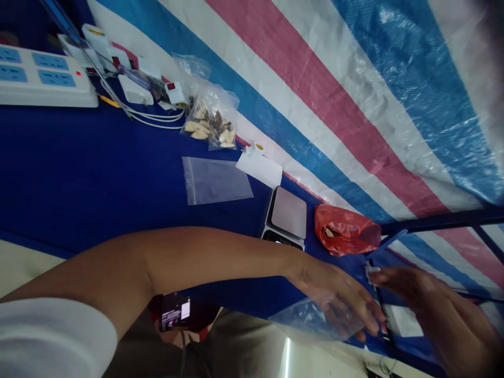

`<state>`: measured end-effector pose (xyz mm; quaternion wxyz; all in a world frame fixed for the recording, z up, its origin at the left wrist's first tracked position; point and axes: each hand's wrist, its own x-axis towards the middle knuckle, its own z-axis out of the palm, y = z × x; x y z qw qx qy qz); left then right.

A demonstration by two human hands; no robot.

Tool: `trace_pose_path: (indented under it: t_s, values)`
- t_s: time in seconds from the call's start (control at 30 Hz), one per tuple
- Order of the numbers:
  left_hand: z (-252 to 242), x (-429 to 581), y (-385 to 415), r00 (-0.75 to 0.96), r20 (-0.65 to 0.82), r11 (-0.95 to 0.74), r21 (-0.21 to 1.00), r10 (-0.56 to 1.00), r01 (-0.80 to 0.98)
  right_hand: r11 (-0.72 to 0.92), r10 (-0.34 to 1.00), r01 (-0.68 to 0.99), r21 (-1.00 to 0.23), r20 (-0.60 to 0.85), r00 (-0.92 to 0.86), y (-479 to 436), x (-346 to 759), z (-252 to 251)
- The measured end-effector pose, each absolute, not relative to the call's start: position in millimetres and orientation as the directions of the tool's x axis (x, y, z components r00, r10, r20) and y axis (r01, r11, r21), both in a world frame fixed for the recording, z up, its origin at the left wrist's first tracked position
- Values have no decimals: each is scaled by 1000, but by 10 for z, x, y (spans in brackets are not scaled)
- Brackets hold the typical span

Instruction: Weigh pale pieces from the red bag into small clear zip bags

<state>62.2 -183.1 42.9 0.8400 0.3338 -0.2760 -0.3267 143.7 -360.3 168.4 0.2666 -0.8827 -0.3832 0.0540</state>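
Observation:
My left hand (338, 299) reaches across to the right, holding a clear plastic bag (311, 321) that hangs past the table's front edge. Its fingers show partly through the film. My right hand (421, 296) is at the far right, blurred by motion, its fingertips beside a small white item (372, 272); whether it holds that item is unclear. Beyond my left forearm stands a small scale (289, 212) with a lit display, partly hidden by the arm. Right of the scale lies a red plastic bag (346, 231) with a pale slice showing in its opening.
A flat zip bag (216, 181) and a white paper (260, 167) lie left of the scale. Behind are bags of dried slices (210, 123), plugs with white cables (157, 116) and a power strip (47, 79). A striped sheet (315, 89) backs the blue table (98, 173); dark frame bars (437, 219) stand right.

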Motion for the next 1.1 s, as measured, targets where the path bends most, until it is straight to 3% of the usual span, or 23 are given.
trace_pose_path:
  t_s: [0.03, 0.13, 0.27, 0.37, 0.47, 0.57, 0.7, 0.8, 0.97, 1.1]
  values:
    - [448, 600, -1823, 634, 232, 557, 739, -738, 379, -612, 660, 584, -533, 62, 748, -3568, 1641, 1576]
    - [503, 540, -1799, 611, 192, 515, 752, -768, 412, -690, 685, 644, -331, -9, 729, -3399, 2203, 1165]
    - [539, 531, -1753, 621, 208, 525, 759, -756, 386, -632, 773, 775, -9, 59, 632, -3102, 2549, 708]
    - [546, 566, -1714, 622, 242, 551, 749, -745, 368, -615, 770, 740, 274, 6, 638, -2872, 2530, 626]
    - [540, 611, -1691, 615, 284, 572, 747, -736, 339, -599, 753, 702, 386, -28, 658, -2677, 2460, 678]
    - [523, 651, -1686, 606, 316, 583, 750, -730, 313, -715, 683, 654, 248, 45, 729, -2564, 2433, 702]
    - [500, 692, -1690, 595, 342, 590, 754, -728, 289, -895, 397, 440, -75, 317, 861, -2534, 2505, 613]
    - [500, 698, -1689, 590, 339, 586, 755, -732, 293, -884, 238, 353, -306, 356, 904, -2542, 2624, 508]
    - [541, 629, -1675, 598, 305, 571, 755, -741, 323, -824, 245, 379, -420, 340, 908, -2594, 2779, 384]
    - [471, 611, -1797, 584, 294, 557, 757, -756, 340, -725, 456, 549, -416, 308, 835, -2685, 2874, 439]
